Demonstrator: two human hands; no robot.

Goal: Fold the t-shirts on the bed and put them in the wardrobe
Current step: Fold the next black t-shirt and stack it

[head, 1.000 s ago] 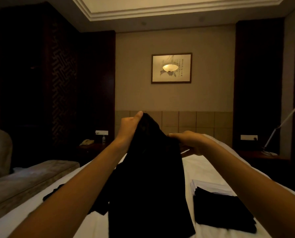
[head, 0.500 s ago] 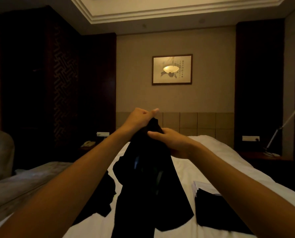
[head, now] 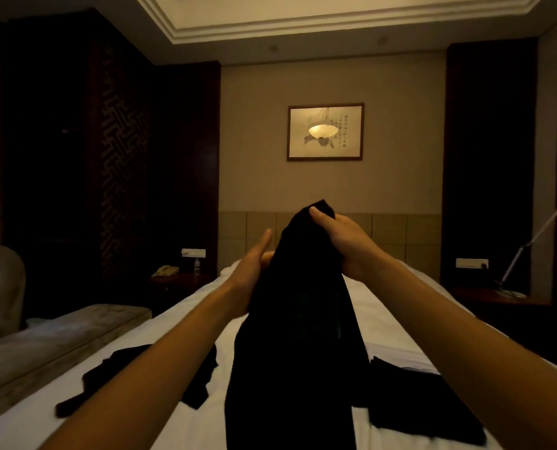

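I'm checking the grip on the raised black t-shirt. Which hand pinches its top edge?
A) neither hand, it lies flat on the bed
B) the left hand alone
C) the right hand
C: the right hand has thumb and fingers curled over the top of the raised black t-shirt, while the left hand lies straight-fingered against its side.

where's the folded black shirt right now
In the head view, the folded black shirt lies on the white bed at lower right, beside the hanging black t-shirt and under the right forearm.
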